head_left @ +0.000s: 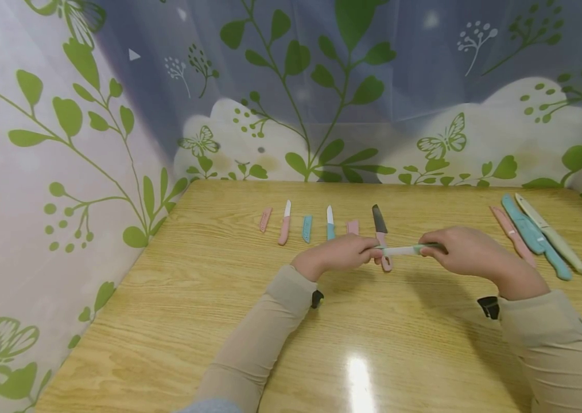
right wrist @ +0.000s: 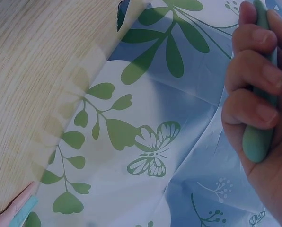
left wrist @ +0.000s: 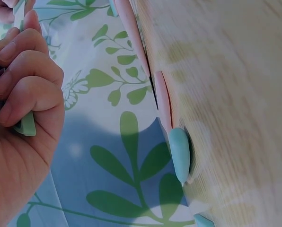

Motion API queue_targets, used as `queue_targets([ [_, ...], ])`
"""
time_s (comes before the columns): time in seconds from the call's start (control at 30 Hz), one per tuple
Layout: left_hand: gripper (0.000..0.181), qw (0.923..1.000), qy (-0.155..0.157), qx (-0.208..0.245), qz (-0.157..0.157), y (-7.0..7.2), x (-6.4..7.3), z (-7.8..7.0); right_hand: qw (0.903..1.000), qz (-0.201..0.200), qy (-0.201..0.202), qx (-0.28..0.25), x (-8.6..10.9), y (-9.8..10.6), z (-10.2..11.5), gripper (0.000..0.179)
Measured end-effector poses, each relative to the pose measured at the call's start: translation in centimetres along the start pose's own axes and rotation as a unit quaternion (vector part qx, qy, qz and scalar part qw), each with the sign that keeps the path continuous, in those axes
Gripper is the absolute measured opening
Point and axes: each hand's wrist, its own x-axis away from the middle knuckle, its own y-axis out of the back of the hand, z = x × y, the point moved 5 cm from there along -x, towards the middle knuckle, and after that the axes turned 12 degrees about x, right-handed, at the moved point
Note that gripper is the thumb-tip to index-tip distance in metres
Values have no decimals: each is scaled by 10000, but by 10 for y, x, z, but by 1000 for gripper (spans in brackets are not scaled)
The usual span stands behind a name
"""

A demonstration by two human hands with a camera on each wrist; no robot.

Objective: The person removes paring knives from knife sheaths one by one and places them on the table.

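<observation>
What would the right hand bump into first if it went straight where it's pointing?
Probably the left hand. The right hand points towards it, with the white blade between them, though how exactly they line up in depth is hard to tell.

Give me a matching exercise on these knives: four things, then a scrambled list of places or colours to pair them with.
1. Green-handled knife
2. Dark-bladed knife
3. Cream knife
4. Short blue sheath

A. Farthest right of the knives
B. Between two white-bladed knives
C. Gripped by the right hand
D. Pink-handled

Pairs: 1-C; 2-D; 3-A; 4-B.
</observation>
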Motion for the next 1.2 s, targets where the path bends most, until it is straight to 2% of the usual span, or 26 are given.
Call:
queue_targets([
  [0.3, 27, 10000, 32, -9, -66, 0, 1, 1, 10000, 38, -12, -17, 0, -1, -3, 14],
  [0.77, 30, 9998, -147, 97, -64, 5, 4, 3, 9999, 98, -111, -62, 2, 0, -11, 19],
  [0.9, 31, 9998, -176, 6, -78, 7, 5, 3, 9997, 120, -218, -58, 3, 2, -16, 25],
  [1.07, 31, 9999, -64, -95, -91, 9, 4, 8, 9990, 157, -399, -130, 7, 5, -24, 34],
  [1.2, 30, 9998, -92, -90, -130, 10, 4, 12, 9982, 49, -601, -46, 10, 5, -32, 35],
])
